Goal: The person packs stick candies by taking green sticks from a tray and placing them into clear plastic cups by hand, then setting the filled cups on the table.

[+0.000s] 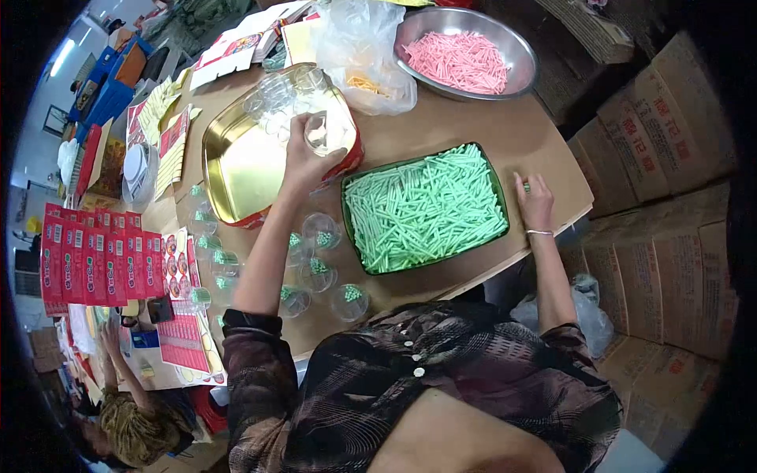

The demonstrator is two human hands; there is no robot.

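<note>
The tray [386,270] of green sticks [426,209] sits close by, probably for easy reach. Left of the tray, the left hand [306,160] has its grip closed on a clear cup [317,130] at the golden tin [251,172]; right of it, the right hand [536,202] curls around something green, likely sticks

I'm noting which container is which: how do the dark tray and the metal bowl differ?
The dark tray is rectangular with rounded corners; the metal bowl has none. The dark tray holds green sticks; the metal bowl, pink sticks. Sticks cover nearly all of the dark tray; the metal bowl shows much bare wall. Both hold many loose, thin sticks.
</note>
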